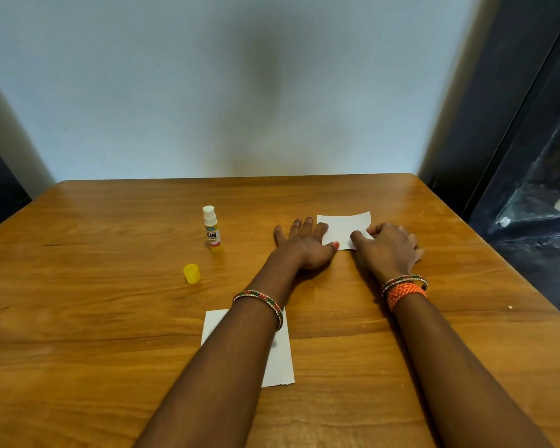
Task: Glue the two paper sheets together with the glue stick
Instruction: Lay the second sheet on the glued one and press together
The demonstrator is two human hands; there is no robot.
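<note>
A small white paper sheet [343, 226] lies far on the wooden table [110, 318]. My left hand [304, 245] rests flat, fingers spread, its thumb and fingertips touching the sheet's left edge. My right hand [388, 245] has its fingers curled on the sheet's near right corner. A second white sheet [280, 357] lies near me, partly hidden under my left forearm. The glue stick [212, 229] stands upright and uncapped to the left of my hands. Its yellow cap [191, 273] sits on the table nearer me.
A pale wall rises just behind the table's far edge. The table's right edge runs along a dark frame and a dark glass surface [537, 202]. Bangles circle both wrists.
</note>
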